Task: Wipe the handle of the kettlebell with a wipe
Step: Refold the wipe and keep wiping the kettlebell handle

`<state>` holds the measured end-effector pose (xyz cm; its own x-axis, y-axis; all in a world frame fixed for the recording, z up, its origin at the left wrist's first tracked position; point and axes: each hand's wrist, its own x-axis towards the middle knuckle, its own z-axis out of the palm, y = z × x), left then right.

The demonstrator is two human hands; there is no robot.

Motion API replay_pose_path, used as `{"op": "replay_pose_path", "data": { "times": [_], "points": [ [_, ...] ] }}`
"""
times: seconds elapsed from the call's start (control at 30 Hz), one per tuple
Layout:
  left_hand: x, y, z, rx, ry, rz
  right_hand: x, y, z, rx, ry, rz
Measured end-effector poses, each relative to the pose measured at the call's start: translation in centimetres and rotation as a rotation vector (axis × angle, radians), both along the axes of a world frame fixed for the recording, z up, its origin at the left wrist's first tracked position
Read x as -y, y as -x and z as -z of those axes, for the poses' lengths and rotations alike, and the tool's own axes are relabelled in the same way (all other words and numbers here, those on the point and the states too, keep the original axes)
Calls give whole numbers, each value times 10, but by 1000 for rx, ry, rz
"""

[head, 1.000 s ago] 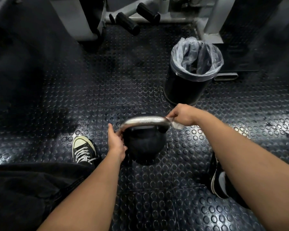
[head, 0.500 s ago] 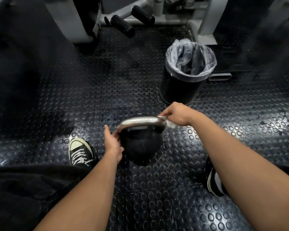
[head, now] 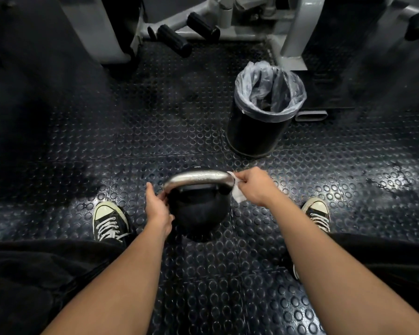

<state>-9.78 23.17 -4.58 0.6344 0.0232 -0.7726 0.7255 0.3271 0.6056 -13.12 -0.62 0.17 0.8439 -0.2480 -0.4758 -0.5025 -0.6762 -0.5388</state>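
Studded rubber floor (head: 179,122), round black kettlebell (head: 198,213), chrome handle (head: 198,176), crumpled wipe (head: 237,193)

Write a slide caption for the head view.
Right hand holds white wipe at black kettlebell's steel handle; left hand steadies it.

Bin (head: 259,126) behind kettlebell (head: 198,213)

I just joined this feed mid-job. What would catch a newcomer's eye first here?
The shiny handle of the black kettlebell at centre, on the studded floor between two sneakers. The right hand pinches a white wipe at the handle's right end; the left hand grips its left end. Beyond to the right stands a lined bin.
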Motion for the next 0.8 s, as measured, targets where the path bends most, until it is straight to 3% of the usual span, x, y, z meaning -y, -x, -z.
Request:
{"op": "replay_pose_path", "data": {
  "times": [0.23,0.4,0.57,0.7,0.8],
  "points": [
    [2,2,-4,-13,-4,-8,-24,18,11,183,-26,227],
    [0,2,-6,-13,-26,0,-40,25,25,184,-67,390],
    [1,2,-8,-15,-52,4,-60,32,22,315,-40,436],
    [2,1,-9,-13,-34,4,-65,41,37,218,-110,529],
    [3,2,-8,-10,-26,0,-64,32,34,281,-147,606]
  ]
}}
